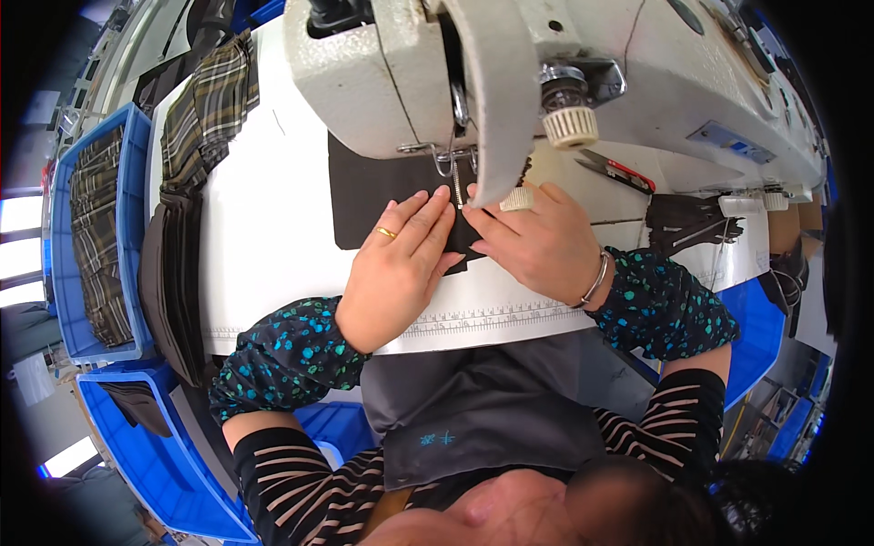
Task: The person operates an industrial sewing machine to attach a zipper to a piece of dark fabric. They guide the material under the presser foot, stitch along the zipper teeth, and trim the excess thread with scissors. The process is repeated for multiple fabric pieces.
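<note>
I see a white tabletop [264,218] by a blue bin [134,227], left hand [401,253] flattened on dark fabric [358,196], right hand [537,241] bent, its grip unclear.

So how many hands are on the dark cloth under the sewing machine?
2. The left hand lies on the dark cloth, left of the silver zipper. The right hand is on the zipper's right, partly hidden by the sewing machine.
</note>
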A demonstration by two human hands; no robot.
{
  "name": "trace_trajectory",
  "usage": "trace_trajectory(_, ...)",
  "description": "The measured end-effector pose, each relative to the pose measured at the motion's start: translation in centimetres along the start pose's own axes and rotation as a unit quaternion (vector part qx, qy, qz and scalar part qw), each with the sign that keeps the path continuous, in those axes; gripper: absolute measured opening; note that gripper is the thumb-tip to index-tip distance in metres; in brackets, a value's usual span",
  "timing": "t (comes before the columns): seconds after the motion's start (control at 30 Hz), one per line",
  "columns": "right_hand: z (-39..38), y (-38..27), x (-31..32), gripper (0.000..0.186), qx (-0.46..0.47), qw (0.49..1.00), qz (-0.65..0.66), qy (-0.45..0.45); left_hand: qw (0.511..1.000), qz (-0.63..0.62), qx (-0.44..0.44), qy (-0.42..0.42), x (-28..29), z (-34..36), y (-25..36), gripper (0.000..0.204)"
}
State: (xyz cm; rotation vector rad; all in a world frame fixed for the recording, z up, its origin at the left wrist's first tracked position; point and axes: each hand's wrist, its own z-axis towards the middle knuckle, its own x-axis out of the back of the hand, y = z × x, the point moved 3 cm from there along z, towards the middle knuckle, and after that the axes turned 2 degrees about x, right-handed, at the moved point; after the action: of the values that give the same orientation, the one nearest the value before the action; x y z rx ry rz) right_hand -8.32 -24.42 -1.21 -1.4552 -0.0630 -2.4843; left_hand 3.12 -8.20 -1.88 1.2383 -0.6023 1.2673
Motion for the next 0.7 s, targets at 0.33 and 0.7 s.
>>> trace_trajectory(0.33,-0.5,0.0,-0.1,0.045,-0.006,0.997,0.016,-0.069,0.997,0.059,-0.041,0.000,0.7,0.5,0.0,0.055)
trace_trajectory(0.7,0.3,0.7,-1.0,0.029,-0.004,1.000,0.008,-0.011,0.996,0.074,-0.047,0.027,0.5,1.5,-0.8,0.049)
